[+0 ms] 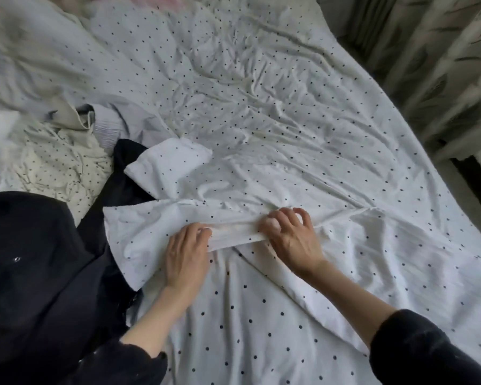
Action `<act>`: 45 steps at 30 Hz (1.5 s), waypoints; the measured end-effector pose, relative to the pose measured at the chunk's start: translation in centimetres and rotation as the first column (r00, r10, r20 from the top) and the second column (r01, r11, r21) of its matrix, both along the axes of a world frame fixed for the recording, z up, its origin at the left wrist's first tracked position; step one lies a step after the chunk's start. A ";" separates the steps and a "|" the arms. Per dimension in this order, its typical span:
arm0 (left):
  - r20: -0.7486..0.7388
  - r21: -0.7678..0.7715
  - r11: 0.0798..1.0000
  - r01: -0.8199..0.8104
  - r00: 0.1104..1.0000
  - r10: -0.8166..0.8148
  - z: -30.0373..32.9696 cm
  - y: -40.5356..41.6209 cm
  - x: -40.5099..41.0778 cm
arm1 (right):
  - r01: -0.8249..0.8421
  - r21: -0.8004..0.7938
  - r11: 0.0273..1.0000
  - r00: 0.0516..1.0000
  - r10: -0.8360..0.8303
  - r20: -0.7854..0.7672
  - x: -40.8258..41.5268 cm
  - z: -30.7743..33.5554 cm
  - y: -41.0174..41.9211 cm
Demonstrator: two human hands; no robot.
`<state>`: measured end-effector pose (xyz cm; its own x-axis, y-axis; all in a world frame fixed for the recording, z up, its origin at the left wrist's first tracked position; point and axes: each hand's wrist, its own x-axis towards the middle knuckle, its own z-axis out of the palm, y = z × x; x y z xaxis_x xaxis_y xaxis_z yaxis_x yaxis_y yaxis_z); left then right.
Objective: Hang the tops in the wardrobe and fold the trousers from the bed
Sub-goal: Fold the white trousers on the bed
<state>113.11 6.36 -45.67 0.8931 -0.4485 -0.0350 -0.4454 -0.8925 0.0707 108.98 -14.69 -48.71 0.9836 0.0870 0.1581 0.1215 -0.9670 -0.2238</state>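
a: dark sleeves [417, 345] at the bottom edge, both forearms reaching up onto the bed. white dotted garment [250, 315] lies spread right under them, nearest part almost at the camera.

b: which garment? top or trousers?

a: cannot tell. white cloth with dark dots, same print as the bedsheet [289, 107], so its edges are hard to trace. one flap [167, 159] sticks out to the left over dark cloth.

b: left hand?

a: left hand [188, 254] sits on the garment, fingers curled, tips pinching the left end of a bunched ridge of fabric [233, 234].

b: right hand?

a: right hand [289, 234] is at the other end of that same ridge, fingers bent like a claw, thumb and fingertips gripping the cloth. ridge runs stretched between the two hands, roughly level across the view.

b: what else is on the bed?

a: dark navy clothing [39, 273] piled at the left, touching the white garment's left edge, partly under it. further up left a cream dotted piece [59, 168], crumpled, and a pale grey ribbed piece [109, 129] beside it. top left corner is blurred, more pale cloth there, not readable.

b: surroundings?

a: patterned curtain [442, 65] hangs along the right side of the bed, leaf-like print. sheet is wrinkled across the middle.
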 end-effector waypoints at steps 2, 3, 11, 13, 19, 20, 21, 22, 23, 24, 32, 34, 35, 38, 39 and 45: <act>-0.056 0.015 0.995 -0.099 0.993 0.100 1.2 1.5 1.8 | 0.081 0.074 0.994 0.997 -0.081 0.000 1.3 0.6 0.1; -0.053 0.022 0.989 -0.145 0.988 0.146 2.0 2.2 3.1 | 0.118 0.097 0.988 0.993 -0.116 -0.024 2.3 1.1 0.1; 0.196 0.111 0.970 -0.217 0.962 0.193 6.2 0.4 15.9 | 0.403 0.177 0.898 0.906 -0.362 -0.220 9.3 2.5 -0.4; 0.243 0.125 0.973 -0.191 0.957 0.157 6.6 -1.8 19.7 | 0.472 0.186 0.862 0.872 -0.425 -0.244 11.5 2.2 -1.3; 0.230 0.183 0.970 -0.162 0.966 0.118 3.1 -4.6 25.4 | 0.558 0.160 0.814 0.767 -0.433 -0.473 15.0 -0.5 -2.9; 0.191 0.183 0.968 -0.170 0.972 0.134 2.2 -4.1 25.1 | 0.551 0.158 0.819 0.765 -0.420 -0.488 15.1 -1.0 -2.7; 0.147 0.181 0.966 -0.183 0.976 0.158 1.3 -3.3 24.5 | 0.541 0.151 0.828 0.766 -0.411 -0.494 15.2 -1.5 -2.4; 0.107 0.166 0.964 -0.208 0.976 0.192 0.5 -2.2 23.7 | 0.530 0.139 0.837 0.767 -0.403 -0.499 15.3 -1.8 -2.1; 0.088 0.132 0.963 -0.234 0.971 0.224 0.1 -1.1 22.9 | 0.520 0.128 0.845 0.770 -0.399 -0.498 15.5 -2.0 -1.8; 0.076 0.096 0.957 -0.273 0.961 0.266 -0.1 0.0 22.0 | 0.512 0.118 0.851 0.769 -0.393 -0.504 15.7 -2.2 -1.6; -0.128 -0.130 0.739 -0.661 0.750 0.649 -0.3 5.2 18.6 | 0.528 0.164 0.833 0.799 -0.423 -0.428 19.3 -2.3 1.0; -0.163 -0.199 0.717 -0.667 0.745 0.647 -0.5 5.4 18.5 | 0.558 0.230 0.797 0.817 -0.479 -0.320 19.7 -2.0 1.2; -0.164 -0.229 0.711 -0.665 0.746 0.645 -0.5 5.6 18.5 | 0.569 0.250 0.784 0.818 -0.507 -0.272 19.8 -1.7 1.3; -0.185 -0.316 0.650 -0.691 0.717 0.672 -0.3 6.5 19.4 | 0.617 0.248 0.747 0.785 -0.564 -0.258 20.0 -1.6 0.8; -0.208 -0.345 0.620 -0.704 0.702 0.682 -0.3 7.0 19.7 | 0.640 0.225 0.734 0.764 -0.577 -0.289 20.0 -1.6 0.6; -0.345 -0.320 0.562 -0.762 0.647 0.680 -0.9 8.1 19.9 | 0.421 0.178 0.889 0.893 -0.372 -0.255 17.9 -1.1 3.4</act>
<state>132.97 14.47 -46.60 0.9203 0.3389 -0.1953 0.3907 -0.7717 0.5018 126.90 -11.28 -49.80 0.9401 -0.3302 -0.0849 -0.3346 -0.8458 -0.4155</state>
